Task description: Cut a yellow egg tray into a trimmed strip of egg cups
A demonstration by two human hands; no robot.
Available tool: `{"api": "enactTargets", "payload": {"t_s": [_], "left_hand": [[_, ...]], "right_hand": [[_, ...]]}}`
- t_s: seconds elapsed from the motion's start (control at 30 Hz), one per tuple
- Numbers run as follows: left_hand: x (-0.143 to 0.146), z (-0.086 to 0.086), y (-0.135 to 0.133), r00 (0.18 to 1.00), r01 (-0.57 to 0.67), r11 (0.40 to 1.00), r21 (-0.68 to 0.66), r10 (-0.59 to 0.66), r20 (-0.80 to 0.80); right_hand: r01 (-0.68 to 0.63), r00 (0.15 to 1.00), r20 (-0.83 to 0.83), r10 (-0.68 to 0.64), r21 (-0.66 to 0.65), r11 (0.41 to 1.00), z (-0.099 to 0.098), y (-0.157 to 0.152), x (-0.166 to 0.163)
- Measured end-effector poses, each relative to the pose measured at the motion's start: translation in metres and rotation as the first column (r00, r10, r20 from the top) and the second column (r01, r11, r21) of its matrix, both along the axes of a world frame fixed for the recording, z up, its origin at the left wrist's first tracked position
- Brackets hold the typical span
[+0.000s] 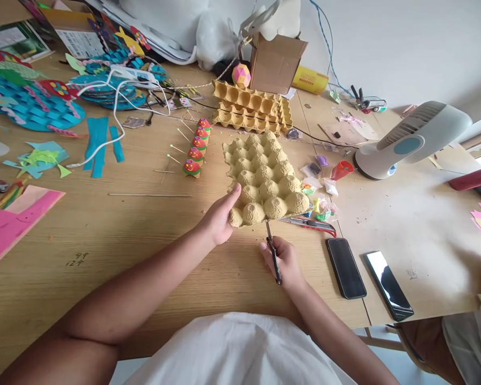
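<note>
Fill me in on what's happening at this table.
A person is working on a bumpy egg tray. The left hand grips it near its close left corner, thumb on top. The right hand holds scissors, with the blades at the tray's near edge. A row of painted cups stands to the left, and more egg trays lie beyond.

Wooden table (144, 230): marked with handwriting (78, 260) | left: blue woven pieces (44, 109), teal strips (96, 147), pink card (16, 227) spread out | middle: thin stick (150, 195), row of red-and-green figures (195, 153) laid | far: yellow egg-carton pieces (244, 101) stacked | right: fan (411, 145) stood, two phones (347, 268) placed side by side
</note>
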State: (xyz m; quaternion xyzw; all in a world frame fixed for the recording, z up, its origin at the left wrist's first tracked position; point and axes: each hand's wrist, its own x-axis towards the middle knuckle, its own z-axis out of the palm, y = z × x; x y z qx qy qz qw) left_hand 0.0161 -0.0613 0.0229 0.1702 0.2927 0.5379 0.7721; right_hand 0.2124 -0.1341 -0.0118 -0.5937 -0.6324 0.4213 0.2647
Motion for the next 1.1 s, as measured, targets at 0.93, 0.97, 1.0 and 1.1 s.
{"api": "enactTargets", "payload": {"t_s": [0.93, 0.97, 1.0, 1.1], "left_hand": [[0.000, 0.009, -0.010, 0.976, 0.199, 0.970, -0.138, -0.184, 0.114], [0.000, 0.008, -0.010, 0.976, 0.204, 0.970, -0.128, -0.192, 0.105], [0.000, 0.006, -0.009, 0.976, 0.205, 0.971, -0.122, -0.195, 0.095], [0.000, 0.005, -0.009, 0.978, 0.201, 0.972, -0.124, -0.193, 0.074]], "right_hand": [[-0.053, 0.958, 0.284, -0.028, 0.274, 0.960, 0.028, -0.005, -0.002], [-0.050, 0.959, 0.283, -0.031, 0.273, 0.961, 0.028, -0.005, -0.002], [-0.049, 0.961, 0.275, -0.024, 0.258, 0.965, 0.028, -0.005, -0.002], [-0.047, 0.966, 0.258, -0.009, 0.209, 0.977, 0.029, -0.004, -0.002]]}}
